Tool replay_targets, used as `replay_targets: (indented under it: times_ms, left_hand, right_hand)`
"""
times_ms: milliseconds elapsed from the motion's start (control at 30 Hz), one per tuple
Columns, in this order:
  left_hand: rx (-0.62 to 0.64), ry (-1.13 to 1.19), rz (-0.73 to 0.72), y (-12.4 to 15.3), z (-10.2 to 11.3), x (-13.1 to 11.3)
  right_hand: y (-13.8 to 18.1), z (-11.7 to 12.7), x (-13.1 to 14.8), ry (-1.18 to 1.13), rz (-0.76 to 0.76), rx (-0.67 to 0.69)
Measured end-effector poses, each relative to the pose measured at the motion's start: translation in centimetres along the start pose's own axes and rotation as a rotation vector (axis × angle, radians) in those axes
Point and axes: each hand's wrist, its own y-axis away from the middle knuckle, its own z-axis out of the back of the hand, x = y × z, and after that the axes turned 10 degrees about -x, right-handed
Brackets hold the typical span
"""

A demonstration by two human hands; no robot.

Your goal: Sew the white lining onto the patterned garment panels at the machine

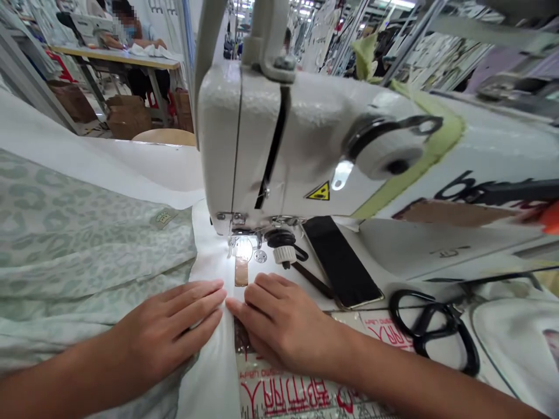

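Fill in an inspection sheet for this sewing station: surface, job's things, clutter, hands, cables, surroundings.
Surface: white tabletop, with a red-printed sheet at the near edge.
Job's things: green patterned fabric and white fabric lie at the needle of the sewing machine; its lamp is lit.
Clutter: dark phone and black scissors lie right of the needle.
Hands: left hand flat on the green patterned fabric; right hand flat beside it at the white fabric's edge; both open.
Cables: nothing seen.
Surroundings: another person sits at a far table, cardboard boxes beneath.
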Motion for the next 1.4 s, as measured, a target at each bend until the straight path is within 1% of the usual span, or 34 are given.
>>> replay_targets:
  times_ms: [100, 200, 267, 333, 400, 467, 567, 700, 833, 933, 1000, 1067, 1200, 1267, 1400]
  left_hand:
    - [-0.022, 0.009, -0.002, -0.1, -0.4, 0.9]
    - [-0.017, 0.016, -0.007, -0.6, -0.7, 2.6]
    - [-0.019, 0.038, 0.011, -1.1, -0.8, 3.1]
    - [-0.033, 0.062, -0.009, -1.5, -0.7, 2.9]
    - [-0.040, 0.054, -0.073, -1.8, -0.5, 2.2]
    - [-0.015, 0.043, -0.115, -1.8, -0.1, 1.5]
    - [0.025, 0.075, -0.087, -1.5, 0.5, 1.1]
    - [0.071, 0.051, -0.091, -0.9, 1.1, 1.4]
    - [0.101, 0.006, -0.126, -0.9, 1.4, 2.0]
    - [0.081, 0.026, -0.142, -0.9, 1.4, 2.4]
    - [0.070, 0.039, -0.127, -0.9, 1.1, 2.2]
    - [0.055, 0.048, -0.098, -0.7, 0.6, 1.7]
    - [0.008, 0.025, -0.012, -0.3, -0.4, 0.2]
    - [-0.006, 0.012, -0.024, -0.4, -0.7, 0.2]
    - [-0.003, -0.003, -0.101, -1.4, -0.6, 1.6]
  right_hand:
    - [-0.4, 0.3, -0.3, 0.014, -0.016, 0.031]
    - [-1.1, 0.5, -0.9, 0.093, -0.045, 0.065]
    - [-1.5, 0.6, -1.3, 0.140, -0.071, 0.085]
    - [-1.7, 0.6, -1.6, 0.139, -0.101, 0.080]
    - [-1.7, 0.4, -1.9, 0.088, -0.147, 0.051]
    - [-1.5, 0.3, -2.2, 0.023, -0.203, 0.020]
    - [-1.3, 0.0, -2.5, -0.044, -0.242, -0.008]
    - [-1.0, -0.2, -2.5, -0.045, -0.218, -0.048]
    - [-1.0, -0.3, -2.4, -0.023, -0.214, -0.049]
    - [-0.9, -0.3, -2.4, -0.005, -0.207, -0.048]
    - [-0.9, -0.4, -2.5, 0.007, -0.201, -0.047]
    - [-0.8, -0.4, -2.6, 0.025, -0.183, -0.052]
    - [-0.8, -0.4, -2.7, 0.078, -0.098, -0.057]
    - [-0.8, -0.3, -2.7, 0.128, -0.076, -0.051]
    - [-1.1, -0.4, -2.8, 0.274, -0.078, -0.069]
